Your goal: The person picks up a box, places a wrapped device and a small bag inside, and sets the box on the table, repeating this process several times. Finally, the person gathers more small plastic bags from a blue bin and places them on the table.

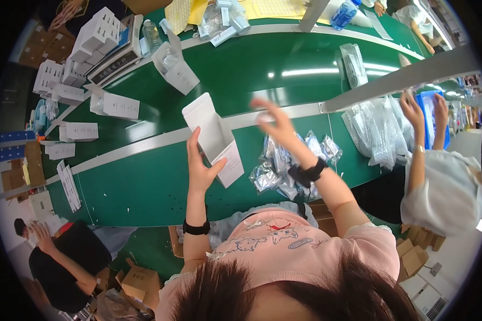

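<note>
My left hand [201,170] grips a white carton [231,167] near the middle of the bench, thumb on its printed side. The carton is tilted, with its top flap up and its inside facing me. To the right of it, my right hand [277,125] is raised over the bench, its fingers smeared by motion. A pale patch shows between those fingers, too blurred to name. Below my right hand lies a pile of small clear bags with white and blue parts [277,170].
Beyond a metal rail [144,144] stands an open white carton [178,72]; more cartons [120,105] line the left. Flat white cards [68,184] lie at the left edge. Bubble-wrap bags [377,131] lie at right, beside a co-worker's hands [412,112]. A metal post [401,80] crosses there.
</note>
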`<state>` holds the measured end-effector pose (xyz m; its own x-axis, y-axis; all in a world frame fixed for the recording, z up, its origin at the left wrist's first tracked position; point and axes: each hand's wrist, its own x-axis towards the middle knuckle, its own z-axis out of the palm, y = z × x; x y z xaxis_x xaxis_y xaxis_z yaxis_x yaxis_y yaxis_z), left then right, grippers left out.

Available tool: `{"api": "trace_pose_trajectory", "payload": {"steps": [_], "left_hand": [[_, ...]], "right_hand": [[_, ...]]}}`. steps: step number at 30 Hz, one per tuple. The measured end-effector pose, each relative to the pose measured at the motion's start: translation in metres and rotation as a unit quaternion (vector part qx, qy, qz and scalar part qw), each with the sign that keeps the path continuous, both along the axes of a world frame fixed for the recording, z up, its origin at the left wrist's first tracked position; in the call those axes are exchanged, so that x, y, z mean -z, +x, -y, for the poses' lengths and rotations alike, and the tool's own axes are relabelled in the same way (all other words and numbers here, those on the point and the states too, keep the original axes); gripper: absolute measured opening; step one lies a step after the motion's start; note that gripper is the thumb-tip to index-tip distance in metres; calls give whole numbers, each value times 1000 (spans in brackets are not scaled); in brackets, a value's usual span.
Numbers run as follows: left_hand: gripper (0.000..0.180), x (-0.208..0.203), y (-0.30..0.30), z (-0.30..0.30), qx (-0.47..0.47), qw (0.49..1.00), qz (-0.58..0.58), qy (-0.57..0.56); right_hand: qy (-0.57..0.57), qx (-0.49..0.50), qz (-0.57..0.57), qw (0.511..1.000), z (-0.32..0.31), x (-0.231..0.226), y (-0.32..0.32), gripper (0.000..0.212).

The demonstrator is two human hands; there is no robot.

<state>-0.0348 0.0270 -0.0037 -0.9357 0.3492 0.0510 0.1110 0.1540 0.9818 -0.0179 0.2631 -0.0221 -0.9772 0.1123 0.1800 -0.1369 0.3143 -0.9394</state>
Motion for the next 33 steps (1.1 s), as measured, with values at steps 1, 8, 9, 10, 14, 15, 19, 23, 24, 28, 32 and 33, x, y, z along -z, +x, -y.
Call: {"api": "trace_pose_trajectory", "payload": {"steps": [1, 8, 9, 10, 14, 15, 19, 23, 24, 28, 32, 33], "left_hand": [[76, 1, -1, 1, -6, 1000, 1, -4], [78, 2, -19, -32, 14, 996, -64, -66], [78, 3, -21, -32, 7, 995, -63, -72], [78, 4, -22, -31, 10, 993, -72, -98], [78, 8, -33, -38, 14, 987, -84, -138], [78, 8, -34, -40, 18, 989, -79, -123], [77, 17, -30, -47, 10, 992, -64, -108], [77, 17, -26, -60, -2, 995, -58, -78], [78, 18, -24, -60, -22, 996, -54, -73], [78, 27, -14, -57, -47, 994, -70, -69], [78, 28, 1, -69, -81, 988, -108, -77], [78, 29, 6, -71, -76, 988, -109, -76]], "right_hand": [[88, 75, -41, 992, -25, 6, -19, 42], [477, 522, 298, 641, -287, 77, -126, 52], [451, 547, 308, 635, -300, 84, -129, 47], [423, 571, 318, 627, -310, 93, -133, 42], [351, 557, 413, 629, -330, 129, -136, 43], [360, 530, 429, 636, -348, 134, -131, 50], [370, 399, 439, 715, -327, 122, -132, 68], [194, 341, 131, 911, -261, 49, -137, 72], [72, 327, -36, 942, -218, 27, -133, 66], [-510, 138, -161, 834, -86, -71, -73, 62], [-344, 278, -164, 882, 5, -93, -49, 62], [-343, 283, -167, 880, 13, -88, -47, 62]]}}
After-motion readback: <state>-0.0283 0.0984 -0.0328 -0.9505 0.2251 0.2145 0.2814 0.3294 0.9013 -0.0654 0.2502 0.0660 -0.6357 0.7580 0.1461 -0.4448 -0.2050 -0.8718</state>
